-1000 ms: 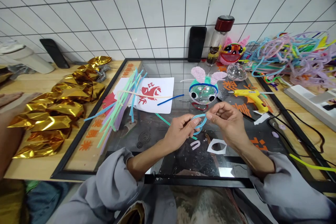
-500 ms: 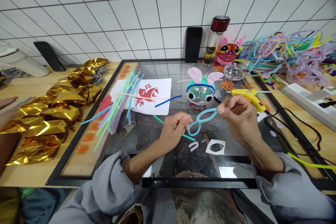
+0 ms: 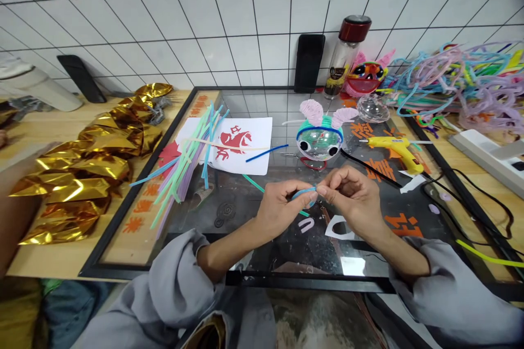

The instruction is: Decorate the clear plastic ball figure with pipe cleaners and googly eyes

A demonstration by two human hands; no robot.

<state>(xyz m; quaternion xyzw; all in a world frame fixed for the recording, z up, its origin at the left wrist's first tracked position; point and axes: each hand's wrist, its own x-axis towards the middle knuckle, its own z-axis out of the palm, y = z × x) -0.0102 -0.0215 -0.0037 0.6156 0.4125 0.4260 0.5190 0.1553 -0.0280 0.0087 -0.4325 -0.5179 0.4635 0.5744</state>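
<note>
Between my hands is a looped light blue pipe cleaner (image 3: 303, 192), mostly covered by fingers. My left hand (image 3: 278, 208) is closed on its left part, thumb pressed along it. The fingertips of my right hand (image 3: 351, 196) pinch its right end, close against the left thumb. Behind them stands a clear plastic ball figure (image 3: 320, 139) with a green back, pink ears, round eyes and a blue band. Below my hands lie a small pale U-shaped pipe cleaner piece (image 3: 306, 224) and a white paper scrap with a hole (image 3: 332, 228), partly hidden by the right hand.
Pipe cleaners (image 3: 190, 155) lie across a white sheet with red print (image 3: 260, 136). At right are a yellow glue gun (image 3: 395, 150), black cable, power strip (image 3: 487, 158) and tangled pipe cleaners (image 3: 450, 87). Gold foil (image 3: 82, 174) and another person's arm (image 3: 24, 202) are at left.
My hands have come together, the right one moving left and down. The blue loops, stretched in plain sight before, are now mostly covered by my fingers. The view has shifted slightly.
</note>
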